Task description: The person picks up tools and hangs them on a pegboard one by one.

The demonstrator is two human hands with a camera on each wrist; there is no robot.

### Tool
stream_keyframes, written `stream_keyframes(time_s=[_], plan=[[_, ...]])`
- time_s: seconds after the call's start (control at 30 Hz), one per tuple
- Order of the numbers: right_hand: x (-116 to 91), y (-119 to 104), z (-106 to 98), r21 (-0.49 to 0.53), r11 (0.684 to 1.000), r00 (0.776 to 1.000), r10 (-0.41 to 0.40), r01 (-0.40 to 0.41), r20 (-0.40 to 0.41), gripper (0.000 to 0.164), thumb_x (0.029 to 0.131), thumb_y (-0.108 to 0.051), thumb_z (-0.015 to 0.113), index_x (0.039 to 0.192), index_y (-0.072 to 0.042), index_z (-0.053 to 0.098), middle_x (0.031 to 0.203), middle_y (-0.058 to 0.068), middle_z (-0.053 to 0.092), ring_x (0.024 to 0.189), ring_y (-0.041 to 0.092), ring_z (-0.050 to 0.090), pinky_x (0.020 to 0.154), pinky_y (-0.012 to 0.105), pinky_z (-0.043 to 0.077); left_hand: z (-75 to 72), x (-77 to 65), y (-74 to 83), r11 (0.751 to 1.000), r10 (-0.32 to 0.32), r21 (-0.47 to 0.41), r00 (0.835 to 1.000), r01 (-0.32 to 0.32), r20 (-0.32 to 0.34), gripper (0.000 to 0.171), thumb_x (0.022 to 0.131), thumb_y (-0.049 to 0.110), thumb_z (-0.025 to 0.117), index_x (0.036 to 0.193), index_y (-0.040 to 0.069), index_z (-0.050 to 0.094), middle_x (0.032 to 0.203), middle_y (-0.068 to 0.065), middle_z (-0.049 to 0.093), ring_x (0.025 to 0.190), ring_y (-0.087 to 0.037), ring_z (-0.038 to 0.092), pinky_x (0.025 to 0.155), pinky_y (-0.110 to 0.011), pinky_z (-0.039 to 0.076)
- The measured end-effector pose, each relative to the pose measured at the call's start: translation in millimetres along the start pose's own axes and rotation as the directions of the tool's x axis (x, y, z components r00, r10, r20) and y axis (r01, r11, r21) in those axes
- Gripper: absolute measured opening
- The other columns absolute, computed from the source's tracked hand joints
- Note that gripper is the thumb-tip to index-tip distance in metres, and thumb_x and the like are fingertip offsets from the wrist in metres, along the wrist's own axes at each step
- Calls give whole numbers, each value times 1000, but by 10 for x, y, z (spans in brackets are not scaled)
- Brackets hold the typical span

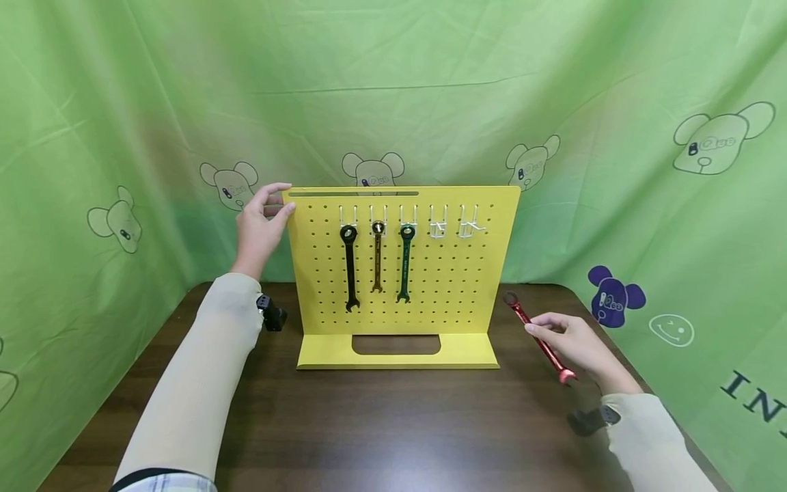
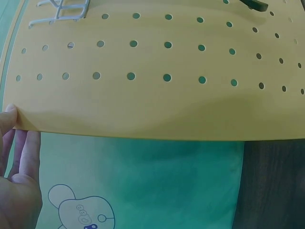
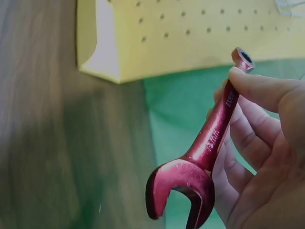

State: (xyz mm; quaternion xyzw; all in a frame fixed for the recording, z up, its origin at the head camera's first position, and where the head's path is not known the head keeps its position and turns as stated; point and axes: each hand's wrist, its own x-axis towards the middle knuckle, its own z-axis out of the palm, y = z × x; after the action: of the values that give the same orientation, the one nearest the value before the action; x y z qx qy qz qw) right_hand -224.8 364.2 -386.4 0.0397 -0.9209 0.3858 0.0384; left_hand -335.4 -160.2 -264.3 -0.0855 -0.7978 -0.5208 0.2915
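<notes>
A yellow pegboard [image 1: 455,287] stands upright on the table. My left hand [image 1: 261,229] pinches its upper left edge between thumb and fingers, as the left wrist view also shows. Out to the right of the board, my right hand [image 1: 572,345] holds a red combination wrench [image 3: 212,131] by its shank, ring end up and away, open end toward me. Three wrenches hang from white hooks on the board: a black one [image 1: 350,270], a bronze one [image 1: 378,263] and a green one [image 1: 405,266]. Two more white hooks [image 1: 438,222] to their right hold nothing.
The brown wooden table [image 1: 369,424] extends in front of the board and to both sides. A green cloth [image 1: 393,82] with printed bear heads hangs behind and around it. The board's yellow foot [image 1: 326,352] juts forward with a cut-out in its middle.
</notes>
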Motion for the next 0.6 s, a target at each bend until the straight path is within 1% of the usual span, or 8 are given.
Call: stream_keyframes(time_s=[0.13,0.23,0.33,0.47,0.6], plan=[[68,-120,60,86,996,1000,2,-4,25,43,98,-35,67,120,2,65,77,4,57,62,13,51,54,29,45,1,-1,6,1000,-7,-1,1000,7,0,34,97,17,68,131,19,64,118,-12,66,107,-27,65,89,-40,57],[107,-218,117,122,992,1000,-25,23,19,41,98,-33,67,119,2,65,80,4,59,66,14,54,56,31,49,3,-1,6,1000,-5,-2,1000,5,-1,34,97,16,68,131,19,64,118,-12,66,107,-27,65,89,-41,56],[138,-308,173,139,989,999,-45,43,10,38,98,-32,67,116,0,66,81,4,60,67,16,56,57,31,51,1,-5,10,1000,-6,6,1000,6,-1,35,97,16,68,132,19,64,118,-12,66,107,-27,65,89,-40,57],[180,-436,228,146,987,997,-73,71,5,37,98,-33,67,116,-1,66,80,4,58,65,20,56,56,29,49,0,-10,15,1000,-8,10,1000,8,-2,35,97,17,69,132,19,63,118,-12,66,106,-26,65,88,-39,57],[232,-571,275,163,982,995,-100,99,3,38,98,-32,67,118,0,65,86,7,61,68,20,57,61,30,49,-3,-11,17,1000,-11,5,1000,11,-2,35,97,16,69,132,19,63,119,-12,65,106,-26,65,88,-39,57]])
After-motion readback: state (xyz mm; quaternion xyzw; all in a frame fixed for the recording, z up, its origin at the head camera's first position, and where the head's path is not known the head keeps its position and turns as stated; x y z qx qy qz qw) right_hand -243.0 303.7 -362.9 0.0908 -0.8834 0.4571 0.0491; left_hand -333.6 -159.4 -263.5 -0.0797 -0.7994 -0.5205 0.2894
